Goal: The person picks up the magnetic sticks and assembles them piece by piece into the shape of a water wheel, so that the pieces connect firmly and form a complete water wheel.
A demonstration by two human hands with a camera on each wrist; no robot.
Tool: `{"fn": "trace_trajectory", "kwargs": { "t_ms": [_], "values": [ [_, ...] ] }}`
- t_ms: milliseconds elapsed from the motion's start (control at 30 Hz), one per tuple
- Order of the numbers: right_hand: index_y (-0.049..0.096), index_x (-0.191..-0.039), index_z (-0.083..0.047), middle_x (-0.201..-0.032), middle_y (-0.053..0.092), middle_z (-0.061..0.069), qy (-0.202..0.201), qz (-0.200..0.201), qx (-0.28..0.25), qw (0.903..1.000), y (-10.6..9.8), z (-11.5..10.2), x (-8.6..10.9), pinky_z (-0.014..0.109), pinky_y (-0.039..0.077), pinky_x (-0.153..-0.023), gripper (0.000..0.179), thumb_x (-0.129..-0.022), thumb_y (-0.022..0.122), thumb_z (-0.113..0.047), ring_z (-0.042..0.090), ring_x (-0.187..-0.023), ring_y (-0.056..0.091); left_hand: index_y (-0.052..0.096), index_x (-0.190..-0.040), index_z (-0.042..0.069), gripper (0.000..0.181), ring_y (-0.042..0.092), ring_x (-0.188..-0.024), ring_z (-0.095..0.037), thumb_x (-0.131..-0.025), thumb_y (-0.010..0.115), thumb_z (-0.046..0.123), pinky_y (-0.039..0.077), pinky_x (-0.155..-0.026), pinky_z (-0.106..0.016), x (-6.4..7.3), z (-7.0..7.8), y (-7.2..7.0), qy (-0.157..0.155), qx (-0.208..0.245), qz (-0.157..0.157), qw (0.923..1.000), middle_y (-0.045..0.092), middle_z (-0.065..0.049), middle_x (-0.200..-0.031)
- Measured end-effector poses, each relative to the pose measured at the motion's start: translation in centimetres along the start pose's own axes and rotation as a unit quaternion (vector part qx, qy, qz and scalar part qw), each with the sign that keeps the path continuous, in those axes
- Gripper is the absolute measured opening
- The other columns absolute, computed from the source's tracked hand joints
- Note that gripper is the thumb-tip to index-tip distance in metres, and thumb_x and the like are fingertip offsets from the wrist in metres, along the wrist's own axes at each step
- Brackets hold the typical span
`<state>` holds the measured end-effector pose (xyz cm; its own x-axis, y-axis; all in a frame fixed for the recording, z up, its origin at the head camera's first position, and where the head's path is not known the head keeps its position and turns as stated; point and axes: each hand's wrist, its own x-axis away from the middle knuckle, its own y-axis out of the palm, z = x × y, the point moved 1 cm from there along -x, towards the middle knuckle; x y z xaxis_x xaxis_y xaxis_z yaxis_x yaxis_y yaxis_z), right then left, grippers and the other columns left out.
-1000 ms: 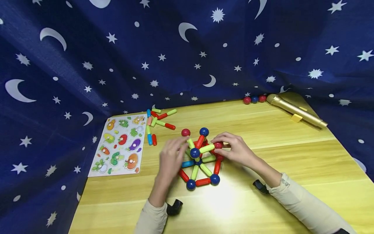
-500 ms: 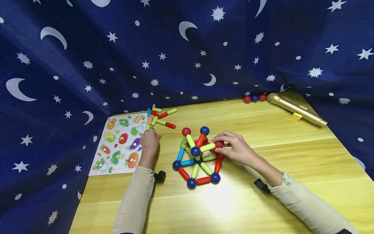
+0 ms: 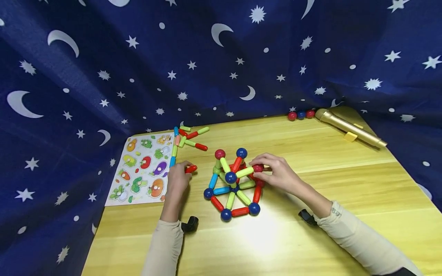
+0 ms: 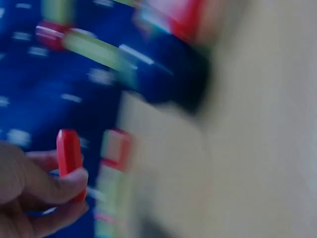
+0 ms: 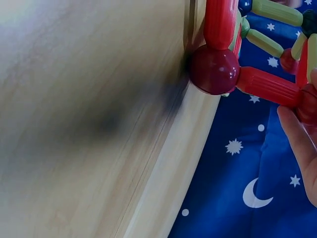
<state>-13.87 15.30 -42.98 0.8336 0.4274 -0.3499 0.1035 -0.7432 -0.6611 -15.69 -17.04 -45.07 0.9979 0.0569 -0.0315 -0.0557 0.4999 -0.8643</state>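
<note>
A frame of magnetic rods and balls (image 3: pixel 239 211) stands on the table, with rods meeting at a dark hub low in its middle and a raised blue ball (image 3: pixel 230 177) above. My left hand (image 3: pixel 177 179), left of the frame and apart from it, pinches a red magnetic rod (image 3: pixel 191 168). In the left wrist view that rod (image 4: pixel 69 151) stands upright between thumb and fingers; the background is blurred. My right hand (image 3: pixel 279 173) holds a red ball (image 3: pixel 258 168) at the frame's right side, joined to a yellow-green rod (image 3: pixel 244 172). Fingers (image 5: pixel 297 141) of this hand show at the right wrist view's edge.
Several loose rods (image 3: pixel 195 146) lie at the back left, beside a vegetable picture board (image 3: pixel 114 201). Two red balls and a blue ball (image 3: pixel 301 115) sit at the back right near a gold microphone (image 3: pixel 355 131). A star-patterned cloth (image 3: pixel 221 69) hangs behind the table.
My left hand has left the frame, reached the loose rods on the left and picked up the red rod, now lifted slightly rightward. The right hand has stayed on the red ball.
</note>
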Motion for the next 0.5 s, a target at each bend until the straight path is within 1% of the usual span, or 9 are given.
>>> {"fn": "trace_trajectory", "kwargs": {
  "t_ms": [67,100,133,200,267,300,333,400,500],
  "values": [
    [0.073,-0.106,-0.011,-0.108,0.07,0.004,-0.002,0.0,0.004,1.0,-0.1,0.1,0.1,0.042,0.055,-0.084,0.029,-0.078,0.081,-0.01,0.023,-0.101,0.067,0.072,-0.106,0.007,0.028,0.068,-0.093,-0.031,-0.08,0.074,-0.003,0.053,-0.08,-0.045,1.5,1.8,-1.5,0.041,0.031,0.028,0.9983,0.073,-0.016,-0.099],
    [0.073,-0.106,-0.011,-0.108,0.07,0.004,-0.004,0.0,0.005,1.0,-0.1,0.0,0.2,0.042,0.055,-0.084,0.029,-0.078,0.081,-0.011,0.022,-0.101,0.067,0.073,-0.106,0.008,0.028,0.068,-0.094,-0.03,-0.08,0.074,-0.003,0.054,-0.082,-0.045,2.4,2.9,-2.1,0.071,0.045,0.041,0.9956,0.073,-0.015,-0.101],
    [0.073,-0.105,-0.011,-0.108,0.07,0.004,-0.006,0.001,0.006,1.0,-0.1,0.0,0.3,0.042,0.056,-0.083,0.029,-0.078,0.081,-0.011,0.022,-0.1,0.067,0.073,-0.105,0.008,0.028,0.069,-0.094,-0.029,-0.079,0.075,-0.003,0.055,-0.082,-0.044,3.3,4.0,-2.7,0.112,0.053,0.053,0.9908,0.073,-0.014,-0.101],
    [0.073,-0.105,-0.011,-0.107,0.07,0.003,-0.009,0.008,0.009,0.9999,-0.2,0.0,0.5,0.042,0.056,-0.082,0.029,-0.077,0.081,-0.011,0.022,-0.099,0.068,0.074,-0.103,0.01,0.029,0.068,-0.093,-0.025,-0.077,0.078,-0.001,0.056,-0.083,-0.04,4.7,6.5,-3.2,0.203,0.051,0.069,0.9754,0.074,-0.009,-0.1],
    [0.072,-0.105,-0.012,-0.107,0.07,0.003,-0.012,0.016,0.01,0.9998,-0.2,0.1,0.6,0.043,0.056,-0.08,0.03,-0.077,0.082,-0.009,0.021,-0.098,0.068,0.075,-0.104,0.014,0.031,0.067,-0.096,-0.021,-0.077,0.078,-0.002,0.056,-0.086,-0.036,5.6,8.6,-3.0,0.284,0.03,0.067,0.9561,0.074,-0.004,-0.1],
    [0.072,-0.106,-0.012,-0.107,0.07,0.003,-0.013,0.02,0.009,0.9997,-0.2,0.2,0.6,0.043,0.056,-0.079,0.031,-0.077,0.082,-0.009,0.021,-0.097,0.068,0.075,-0.104,0.015,0.031,0.065,-0.096,-0.019,-0.077,0.078,-0.001,0.055,-0.088,-0.035,5.8,9.4,-2.6,0.316,0.014,0.063,0.9465,0.074,-0.002,-0.1],
    [0.072,-0.106,-0.013,-0.107,0.07,0.003,-0.012,0.022,0.006,0.9997,-0.3,0.2,0.6,0.041,0.057,-0.079,0.032,-0.077,0.082,-0.008,0.02,-0.096,0.068,0.075,-0.104,0.017,0.03,0.064,-0.097,-0.017,-0.078,0.078,0.0,0.053,-0.088,-0.033,5.9,10.1,-2.2,0.339,-0.005,0.058,0.939,0.074,0.0,-0.1],
    [0.071,-0.108,-0.013,-0.108,0.07,0.004,-0.007,0.022,-0.007,0.9997,-0.2,0.2,0.5,0.039,0.058,-0.077,0.033,-0.077,0.081,-0.007,0.02,-0.096,0.068,0.075,-0.103,0.021,0.029,0.062,-0.098,-0.014,-0.08,0.077,0.003,0.05,-0.089,-0.031,5.9,10.9,-1.3,0.366,-0.038,0.044,0.9286,0.074,0.004,-0.102],
    [0.07,-0.11,-0.012,-0.109,0.069,0.006,0.006,0.011,-0.033,0.9994,0.0,0.1,0.5,0.033,0.059,-0.076,0.034,-0.078,0.08,-0.006,0.02,-0.095,0.068,0.076,-0.101,0.024,0.024,0.061,-0.099,-0.012,-0.083,0.076,0.009,0.046,-0.086,-0.032,5.8,11.2,-0.2,0.387,-0.067,0.034,0.9191,0.074,0.008,-0.102]
  ]
}}
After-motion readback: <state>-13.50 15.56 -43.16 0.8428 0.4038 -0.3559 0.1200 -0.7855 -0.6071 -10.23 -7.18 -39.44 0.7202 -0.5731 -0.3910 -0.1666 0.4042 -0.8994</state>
